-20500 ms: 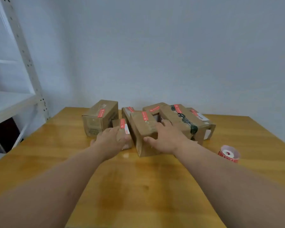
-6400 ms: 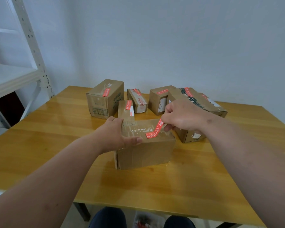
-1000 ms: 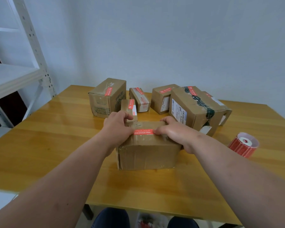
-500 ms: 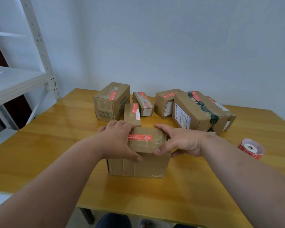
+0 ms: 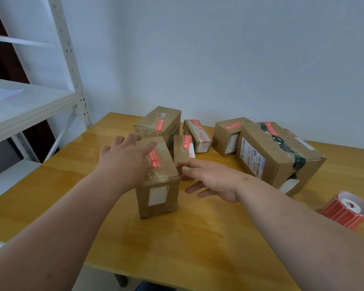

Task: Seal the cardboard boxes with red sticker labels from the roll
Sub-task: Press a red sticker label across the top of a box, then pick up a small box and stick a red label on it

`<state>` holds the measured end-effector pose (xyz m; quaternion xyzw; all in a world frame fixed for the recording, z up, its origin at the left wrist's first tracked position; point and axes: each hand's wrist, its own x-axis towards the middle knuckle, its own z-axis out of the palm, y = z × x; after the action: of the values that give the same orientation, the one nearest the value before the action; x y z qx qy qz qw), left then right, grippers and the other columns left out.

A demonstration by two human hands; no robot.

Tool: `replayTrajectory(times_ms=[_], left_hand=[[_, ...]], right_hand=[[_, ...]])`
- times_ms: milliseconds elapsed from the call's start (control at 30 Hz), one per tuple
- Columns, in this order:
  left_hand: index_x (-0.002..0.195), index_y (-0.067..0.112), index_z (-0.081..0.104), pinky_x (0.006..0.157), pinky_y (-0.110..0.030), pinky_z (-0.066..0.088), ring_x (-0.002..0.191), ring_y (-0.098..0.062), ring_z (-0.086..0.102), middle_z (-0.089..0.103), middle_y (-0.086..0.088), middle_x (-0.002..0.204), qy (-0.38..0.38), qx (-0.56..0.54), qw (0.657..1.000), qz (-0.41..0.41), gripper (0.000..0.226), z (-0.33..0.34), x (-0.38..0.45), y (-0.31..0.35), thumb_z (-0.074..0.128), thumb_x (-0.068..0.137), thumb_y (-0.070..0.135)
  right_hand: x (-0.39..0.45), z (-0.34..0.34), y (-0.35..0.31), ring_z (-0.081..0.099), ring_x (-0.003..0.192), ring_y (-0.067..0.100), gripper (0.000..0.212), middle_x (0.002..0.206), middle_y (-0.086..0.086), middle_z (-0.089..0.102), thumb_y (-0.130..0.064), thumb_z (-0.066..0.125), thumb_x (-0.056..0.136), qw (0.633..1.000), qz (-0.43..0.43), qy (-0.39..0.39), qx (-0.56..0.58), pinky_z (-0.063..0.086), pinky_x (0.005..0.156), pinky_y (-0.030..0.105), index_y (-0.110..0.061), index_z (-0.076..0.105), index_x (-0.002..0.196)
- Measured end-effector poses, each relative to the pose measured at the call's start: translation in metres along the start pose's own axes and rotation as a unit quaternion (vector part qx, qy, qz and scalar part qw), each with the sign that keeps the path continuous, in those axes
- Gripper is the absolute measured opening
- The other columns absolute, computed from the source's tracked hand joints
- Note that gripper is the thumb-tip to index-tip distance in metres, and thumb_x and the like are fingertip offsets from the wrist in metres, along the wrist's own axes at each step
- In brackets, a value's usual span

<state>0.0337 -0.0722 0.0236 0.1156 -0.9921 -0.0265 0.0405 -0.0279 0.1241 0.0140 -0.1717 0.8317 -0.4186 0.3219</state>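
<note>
Six cardboard boxes sit toward the bench's [image 5: 177, 248] far edge, each bearing a red sticker. Left hand [image 5: 122, 162] rests flat, fingers spread, on the nearest box [image 5: 158, 179]; right hand [image 5: 210, 179] hovers beside it, fingers apart. Sticker roll [image 5: 345, 208] lies near the right edge.

Both open hands [image 5: 122, 162] [image 5: 214, 179] beside a red-labelled box [image 5: 158, 181] on the table [image 5: 187, 244]

light: even, soft, bright | glare: sheen on table [image 5: 177, 244] | blur: hands slightly | edges: wide-angle bend
</note>
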Motion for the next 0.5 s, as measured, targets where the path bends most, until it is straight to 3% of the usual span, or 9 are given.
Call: replayTrajectory(times_ms=[67,133,233,333,500], left_hand=[[0.146,0.043,0.034,0.105,-0.045,0.042,0.130,-0.022,0.038,0.035,0.004,0.149,-0.018,-0.094,0.995,-0.016,0.057,0.000,0.005,-0.004,0.046,0.096,0.020],[0.143,0.035,0.043,0.102,-0.044,0.045,0.126,-0.022,0.044,0.044,0.004,0.144,-0.028,-0.088,0.996,-0.006,0.044,0.001,0.007,-0.006,0.036,0.100,0.043],[0.141,0.029,0.044,0.102,-0.041,0.044,0.127,-0.022,0.044,0.044,0.004,0.144,-0.043,-0.047,0.998,0.006,0.068,0.002,0.009,-0.009,0.034,0.089,0.071],[0.147,0.028,0.034,0.107,-0.044,0.040,0.135,-0.022,0.036,0.038,0.005,0.150,-0.042,-0.050,0.998,0.005,0.072,0.007,0.014,-0.010,0.040,0.088,0.070],[0.151,0.031,0.022,0.109,-0.047,0.038,0.139,-0.022,0.032,0.030,0.006,0.155,-0.033,-0.088,0.996,0.009,0.064,0.014,0.022,-0.005,0.039,0.095,0.057]], right_hand=[[0.012,0.001,-0.003,0.059,0.110,0.016,0.037,0.134,-0.002,0.055,-0.036,0.043,0.102,0.996,-0.006,0.085,-0.028,0.047,0.100,0.039,-0.027,0.047,0.138],[0.024,0.000,-0.004,0.053,0.113,0.017,0.038,0.134,0.002,0.053,-0.032,0.046,0.101,0.984,-0.013,0.152,-0.093,0.046,0.097,0.033,-0.020,0.048,0.137],[0.046,-0.003,-0.001,0.047,0.123,0.024,0.050,0.142,0.008,0.042,-0.036,0.054,0.096,0.965,0.003,0.189,-0.182,0.045,0.100,0.035,-0.020,0.043,0.141],[0.070,-0.003,0.003,0.036,0.135,0.032,0.066,0.152,0.010,0.026,-0.048,0.056,0.090,0.947,0.036,0.202,-0.248,0.038,0.109,0.045,-0.027,0.032,0.147],[0.095,0.002,0.008,0.029,0.140,0.036,0.086,0.159,0.005,0.009,-0.070,0.053,0.079,0.937,0.073,0.160,-0.302,0.037,0.109,0.051,-0.040,0.016,0.151]])
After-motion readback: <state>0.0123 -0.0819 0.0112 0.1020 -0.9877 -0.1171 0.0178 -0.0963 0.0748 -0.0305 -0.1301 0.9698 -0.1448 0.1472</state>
